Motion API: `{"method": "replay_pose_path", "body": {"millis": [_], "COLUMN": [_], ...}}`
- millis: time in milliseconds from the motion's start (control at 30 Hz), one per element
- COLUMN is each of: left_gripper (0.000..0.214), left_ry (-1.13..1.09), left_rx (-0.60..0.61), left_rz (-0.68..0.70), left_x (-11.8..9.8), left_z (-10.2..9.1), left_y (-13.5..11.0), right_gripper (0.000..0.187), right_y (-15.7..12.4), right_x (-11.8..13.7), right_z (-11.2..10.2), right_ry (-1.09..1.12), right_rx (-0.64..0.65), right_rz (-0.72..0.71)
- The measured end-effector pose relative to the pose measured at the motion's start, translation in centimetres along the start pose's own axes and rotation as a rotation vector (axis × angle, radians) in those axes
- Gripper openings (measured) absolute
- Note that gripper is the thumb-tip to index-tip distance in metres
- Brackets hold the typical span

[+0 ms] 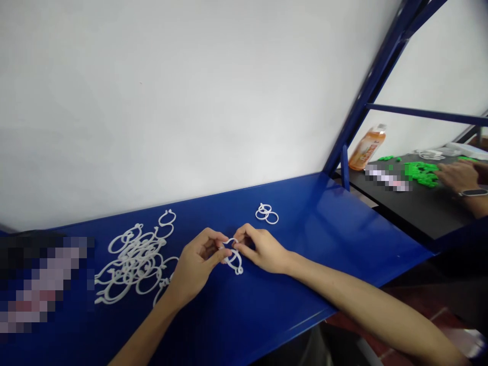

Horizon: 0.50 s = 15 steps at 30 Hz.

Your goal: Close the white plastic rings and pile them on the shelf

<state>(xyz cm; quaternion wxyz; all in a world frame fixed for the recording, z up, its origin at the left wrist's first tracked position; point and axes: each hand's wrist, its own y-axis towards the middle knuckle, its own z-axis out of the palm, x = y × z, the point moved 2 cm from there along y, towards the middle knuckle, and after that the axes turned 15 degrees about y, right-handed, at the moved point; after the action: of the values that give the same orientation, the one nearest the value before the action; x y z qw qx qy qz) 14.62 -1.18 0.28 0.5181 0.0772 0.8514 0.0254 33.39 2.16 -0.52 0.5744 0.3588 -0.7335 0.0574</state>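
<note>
Our bare forearms [354, 297] extend over the blue counter [267, 305]. Our left grip [194, 263] and right grip [265, 250] are both pinched closed on the white ring clip [238, 262] between them. Just left of our left grip lies a tangled heap of white ring clips [147, 278]; beyond the right grip, a few white rings [272, 223] overlap.

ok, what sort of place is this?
Probably a workshop or hand-assembly room: white ring-shaped pieces heaped on a blue table, green pieces on a black table nearby, with a co-worker's hand beside them.
</note>
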Motion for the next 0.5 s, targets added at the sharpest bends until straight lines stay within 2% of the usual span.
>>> {"method": "replay_pose_path", "body": {"millis": [133, 267, 400, 500], "left_gripper": [0.030, 0.052, 0.025, 0.023], "left_ry": [0.125, 0.493, 0.694, 0.728], "left_rx": [0.017, 0.069, 0.105, 0.060], "left_rz": [0.013, 0.101, 0.238, 0.287], "left_x": [0.7, 1.5, 1.5, 1.3], "left_z": [-0.1, 0.1, 0.6, 0.0], "left_y": [0.3, 0.3, 0.3, 0.5], "right_gripper": [0.016, 0.014, 0.014, 0.016], "right_y": [0.1, 0.2, 0.2, 0.2], "right_x": [-0.3, 0.2, 0.3, 0.0], "right_z": [-0.7, -1.0, -1.2, -1.6], "right_ry": [0.008, -0.060, -0.134, -0.231], "right_rx": [-0.050, -0.086, -0.076, -0.050], "right_rz": [-0.033, -0.082, -0.159, -0.205]}}
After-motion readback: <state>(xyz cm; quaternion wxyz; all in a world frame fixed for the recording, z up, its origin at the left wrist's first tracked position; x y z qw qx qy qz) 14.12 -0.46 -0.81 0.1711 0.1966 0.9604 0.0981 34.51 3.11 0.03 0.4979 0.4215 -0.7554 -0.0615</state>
